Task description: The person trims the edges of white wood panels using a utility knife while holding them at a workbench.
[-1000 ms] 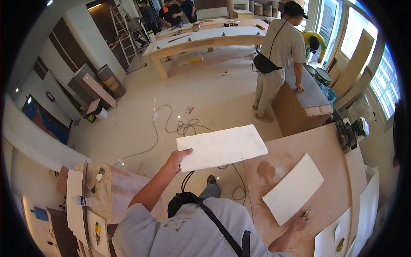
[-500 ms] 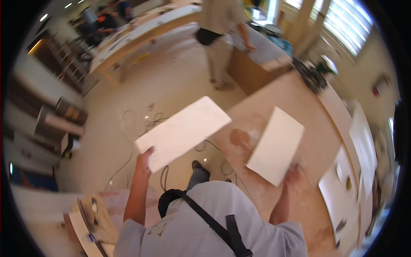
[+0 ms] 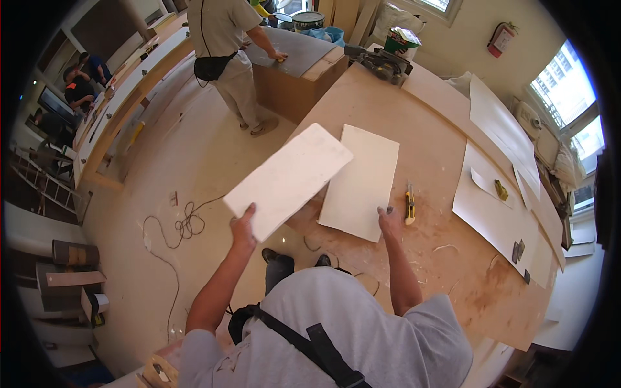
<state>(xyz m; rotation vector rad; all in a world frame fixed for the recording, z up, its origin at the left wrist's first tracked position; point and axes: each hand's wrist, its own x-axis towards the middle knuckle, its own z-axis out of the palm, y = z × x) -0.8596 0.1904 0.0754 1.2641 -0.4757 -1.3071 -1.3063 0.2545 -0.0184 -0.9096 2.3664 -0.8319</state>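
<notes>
My left hand [image 3: 244, 227] grips a white rectangular panel [image 3: 288, 183] by its near corner, thumb on top and fingers hidden beneath. That panel is tilted up in the air, and its right end overlaps a second white panel [image 3: 365, 178]. With thumb on top, my right hand [image 3: 389, 222] holds this second panel by its near right corner, over the workbench edge. Whether the panel touches the bench I cannot tell. A yellow utility knife [image 3: 409, 204] lies on the bench just right of my right hand.
The brown workbench [image 3: 362, 271] carries white sheets [image 3: 498, 200] at right and a power saw [image 3: 381, 64] at its far end. A cable [image 3: 187, 223] coils on the floor at left. Ahead, a co-worker [image 3: 226, 39] stands by a grey-topped box [image 3: 294, 55].
My view has swung to the right. The two panels, apart before, now overlap; the right one has come inward toward the left one. Both hands keep their hold.
</notes>
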